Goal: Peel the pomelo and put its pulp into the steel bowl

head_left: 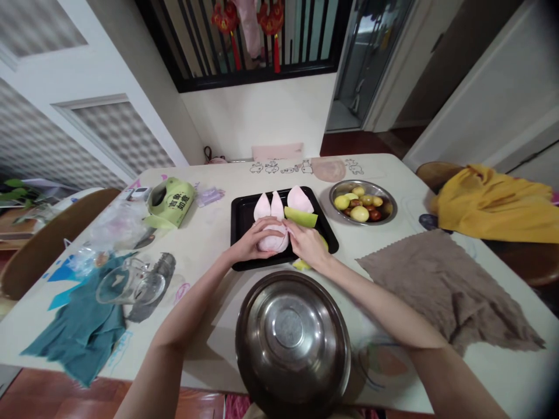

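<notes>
A peeled pomelo (273, 240) with pale pink pith sits between my hands, over the front part of a black tray (240, 224). My left hand (250, 241) is wrapped round its left side and top. At its right side, the fingers of my right hand (308, 244) are pinched against the pith; what lies between the fingertips is hidden. Behind the fruit, pointed pieces of pomelo peel (262, 207) lie pink side up. One peel piece (301, 217) shows its green skin. Another yellow-green bit (301, 264) pokes out beneath my right wrist.
A large steel bowl (290, 361) stands closest to me. To the right are a steel bowl (391, 218) of small fruits and a brown cloth (445, 285). At left are a green bag (172, 203), a glass jug (120, 285) and a teal cloth (89, 323).
</notes>
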Motion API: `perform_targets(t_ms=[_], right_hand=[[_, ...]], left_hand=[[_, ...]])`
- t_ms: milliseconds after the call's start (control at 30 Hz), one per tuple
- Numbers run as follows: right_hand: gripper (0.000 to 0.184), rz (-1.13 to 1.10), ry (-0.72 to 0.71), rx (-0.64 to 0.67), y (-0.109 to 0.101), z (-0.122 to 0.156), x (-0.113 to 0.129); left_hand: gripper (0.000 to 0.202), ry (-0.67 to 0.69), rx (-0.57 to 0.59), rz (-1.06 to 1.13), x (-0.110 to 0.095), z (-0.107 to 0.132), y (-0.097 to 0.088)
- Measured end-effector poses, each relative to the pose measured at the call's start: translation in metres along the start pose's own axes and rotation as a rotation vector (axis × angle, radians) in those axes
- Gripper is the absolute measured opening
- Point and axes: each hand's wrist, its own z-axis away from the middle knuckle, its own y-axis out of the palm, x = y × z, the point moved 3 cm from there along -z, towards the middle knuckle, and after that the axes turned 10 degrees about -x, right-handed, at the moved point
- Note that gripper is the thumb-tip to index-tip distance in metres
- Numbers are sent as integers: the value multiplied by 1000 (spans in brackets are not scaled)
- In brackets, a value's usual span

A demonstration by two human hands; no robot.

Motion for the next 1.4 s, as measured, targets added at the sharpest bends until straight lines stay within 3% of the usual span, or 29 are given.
perform_targets(t_ms=[133,267,400,667,900,1200,1400], right_hand=[[52,0,-114,-92,3,-7,5],[53,-8,-286,-106,5,-19,12],[61,-62,-422,-82,3,-21,14],[91,-45,-408,-9,-2,-8,13],[65,-41,-422,-37,7,-20,6],[41,-81,-594,-353,12,-25,-7],[36,-185,-616,-386,10,-24,-16]], left_hand=[[69,-118,-68,-67,4,3,1],[94,-257,-295,-139,-2,8,15],[95,-469,-470,-180,-5,16,26],[90,-293,-391,-229,-8,11,31],[91,-301,-364,-240,-4,9,31],[86,-225,-303,-165,1,6,25],[95,-126,-196,-65,14,6,16]])
